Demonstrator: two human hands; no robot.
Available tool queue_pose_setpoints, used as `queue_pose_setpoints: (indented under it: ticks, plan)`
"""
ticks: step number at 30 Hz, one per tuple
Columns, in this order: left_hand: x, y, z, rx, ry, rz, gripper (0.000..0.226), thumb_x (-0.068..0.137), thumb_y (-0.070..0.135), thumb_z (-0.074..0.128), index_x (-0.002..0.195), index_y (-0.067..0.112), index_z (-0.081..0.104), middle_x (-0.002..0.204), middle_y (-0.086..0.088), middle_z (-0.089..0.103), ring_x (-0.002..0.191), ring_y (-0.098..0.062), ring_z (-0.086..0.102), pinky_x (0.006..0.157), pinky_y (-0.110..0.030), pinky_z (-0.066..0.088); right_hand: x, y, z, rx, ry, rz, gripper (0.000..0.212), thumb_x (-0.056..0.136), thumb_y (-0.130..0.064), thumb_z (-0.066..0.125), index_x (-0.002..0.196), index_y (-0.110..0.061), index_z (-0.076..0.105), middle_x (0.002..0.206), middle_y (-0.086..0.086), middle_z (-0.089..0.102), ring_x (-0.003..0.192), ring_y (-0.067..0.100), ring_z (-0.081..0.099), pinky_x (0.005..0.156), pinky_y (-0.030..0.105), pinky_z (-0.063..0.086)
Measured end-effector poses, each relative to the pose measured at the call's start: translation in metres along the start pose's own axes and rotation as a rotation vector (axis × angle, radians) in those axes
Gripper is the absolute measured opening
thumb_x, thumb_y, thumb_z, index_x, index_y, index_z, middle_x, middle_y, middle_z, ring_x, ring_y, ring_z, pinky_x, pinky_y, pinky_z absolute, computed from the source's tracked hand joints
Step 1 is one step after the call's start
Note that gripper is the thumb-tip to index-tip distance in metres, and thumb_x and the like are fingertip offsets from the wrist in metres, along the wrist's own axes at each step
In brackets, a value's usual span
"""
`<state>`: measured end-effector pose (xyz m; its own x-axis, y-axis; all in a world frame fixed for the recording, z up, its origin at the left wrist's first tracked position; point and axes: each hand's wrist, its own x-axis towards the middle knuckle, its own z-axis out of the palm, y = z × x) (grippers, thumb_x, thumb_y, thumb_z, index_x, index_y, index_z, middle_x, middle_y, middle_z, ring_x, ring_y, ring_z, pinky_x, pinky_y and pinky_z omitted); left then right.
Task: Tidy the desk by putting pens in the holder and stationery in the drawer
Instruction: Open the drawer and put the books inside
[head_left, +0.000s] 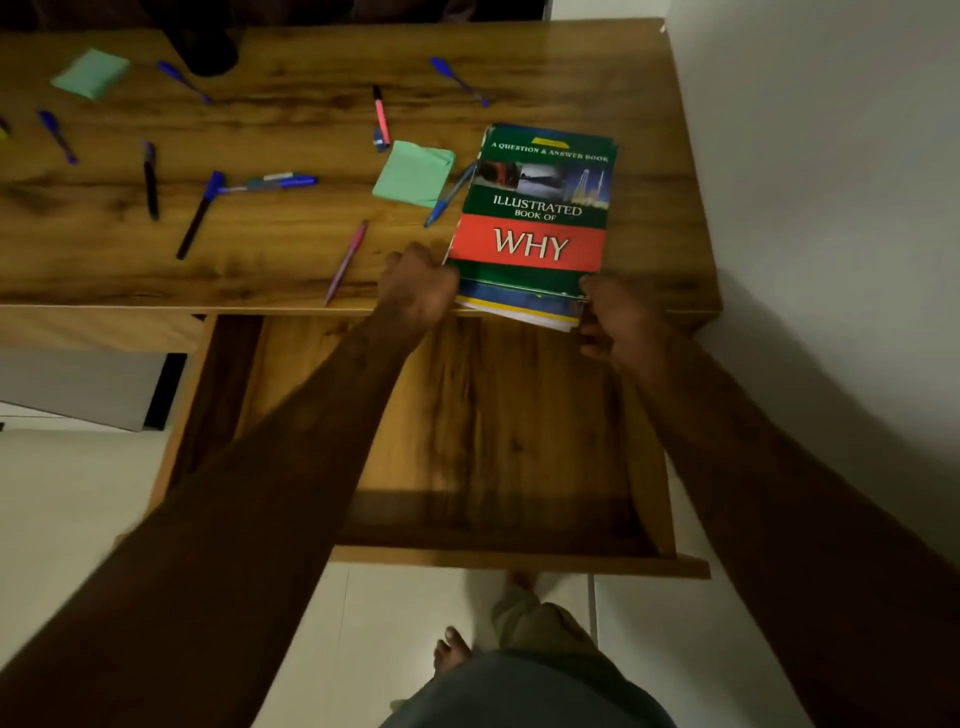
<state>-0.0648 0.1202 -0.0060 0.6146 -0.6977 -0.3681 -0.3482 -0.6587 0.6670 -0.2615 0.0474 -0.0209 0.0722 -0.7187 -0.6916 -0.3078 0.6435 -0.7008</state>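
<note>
We grip the green-and-red paperback book (540, 208) at the wooden desk's (260, 270) near edge, left hand (421, 283) curled on its seven o'clock corner, right hand (618, 322) on its five, its long axis running twelve to six toward the open wooden drawer (467, 415) at six.

I take this for a study corner in a home. A wood-grain desk (571, 62) stands against a plain white wall (831, 156), and its drawer (467, 415) is pulled out over a pale tiled floor (78, 493). Pens (197, 215) and green note pads (414, 174) lie scattered on the desk beside an illustrated question-and-answer book (535, 208). I can see a bare foot (451, 649) on the tiles.
</note>
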Motion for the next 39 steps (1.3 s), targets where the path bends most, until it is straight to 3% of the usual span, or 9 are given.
queue_pose_setpoints:
  ticks: [5,8,12,17,19,23,28,34,39]
  plan:
    - [0.016,0.007,0.014,0.363,-0.055,0.1,0.047,0.1,0.039,0.041,0.132,0.006,0.049,0.137,-0.022,0.044,0.127,-0.039,0.041,0.108,-0.046,0.035,0.033,0.01,0.015,-0.06,0.254,-0.189,0.043,0.077,-0.061,0.054,0.105,-0.028,0.058,0.108,0.004,0.068,0.086,0.026,0.069,0.069,0.046,0.062]
    - [0.019,0.007,0.017,0.386,-0.013,0.099,0.05,0.1,0.043,0.043,0.134,0.006,0.047,0.139,-0.022,0.042,0.128,-0.041,0.041,0.108,-0.047,0.035,0.032,0.019,0.023,-0.098,0.279,-0.283,0.032,0.081,-0.053,0.062,0.097,-0.028,0.052,0.11,0.006,0.065,0.093,0.028,0.068,0.077,0.05,0.061]
    - [0.023,0.005,0.022,0.209,0.006,-0.037,0.065,0.095,0.056,0.048,0.14,0.009,0.043,0.142,-0.021,0.043,0.128,-0.04,0.045,0.107,-0.052,0.039,0.022,0.014,0.024,-0.124,0.31,-0.309,0.031,0.085,-0.039,0.069,0.1,-0.011,0.072,0.101,0.011,0.072,0.088,0.027,0.07,0.08,0.042,0.06]
    - [0.013,0.004,0.019,-0.096,-0.089,-0.08,0.056,0.096,0.058,0.046,0.132,0.014,0.048,0.123,-0.005,0.057,0.104,-0.023,0.057,0.092,-0.043,0.051,0.006,0.022,0.008,0.017,0.229,-0.307,0.017,0.084,-0.021,0.072,0.068,-0.019,0.066,0.074,0.002,0.07,0.072,0.018,0.069,0.074,0.044,0.061]
    - [0.004,0.0,0.013,-0.192,-0.201,-0.072,0.043,0.101,0.051,0.043,0.126,0.019,0.054,0.107,0.001,0.058,0.088,-0.015,0.056,0.078,-0.033,0.048,-0.002,0.023,0.001,0.118,0.157,-0.231,0.011,0.08,-0.021,0.075,0.071,-0.018,0.068,0.08,0.004,0.073,0.08,0.027,0.073,0.07,0.046,0.062]
    - [-0.016,-0.023,0.005,-0.467,-0.348,-0.065,0.037,0.098,0.044,0.054,0.129,0.023,0.06,0.111,0.002,0.07,0.097,-0.021,0.068,0.062,-0.031,0.053,-0.013,0.03,-0.014,0.221,0.008,-0.05,0.022,0.085,-0.026,0.077,0.103,-0.02,0.067,0.101,0.0,0.072,0.094,0.024,0.069,0.071,0.035,0.056]
    - [-0.054,-0.048,0.008,-0.68,-0.354,-0.011,0.033,0.097,0.026,0.061,0.123,0.005,0.064,0.112,-0.009,0.074,0.098,-0.023,0.073,0.083,-0.036,0.058,-0.031,0.056,-0.022,0.123,-0.128,-0.066,0.028,0.091,-0.023,0.071,0.119,-0.022,0.069,0.116,0.001,0.075,0.111,0.027,0.067,0.1,0.054,0.052]
    - [-0.127,-0.079,-0.009,-0.717,-0.367,-0.053,0.03,0.095,0.027,0.064,0.113,0.004,0.065,0.103,-0.008,0.077,0.095,-0.023,0.074,0.082,-0.037,0.058,-0.107,0.096,-0.038,0.1,-0.152,-0.068,0.028,0.09,-0.023,0.071,0.118,-0.022,0.069,0.11,0.003,0.077,0.106,0.028,0.071,0.092,0.053,0.056]
    - [-0.184,-0.096,-0.028,-0.675,-0.466,-0.105,0.027,0.095,0.032,0.063,0.117,0.016,0.066,0.108,-0.002,0.076,0.103,-0.024,0.071,0.098,-0.049,0.052,-0.171,0.129,-0.048,0.089,-0.17,-0.065,0.027,0.09,-0.023,0.069,0.117,-0.018,0.07,0.107,0.007,0.078,0.1,0.03,0.074,0.088,0.049,0.058]
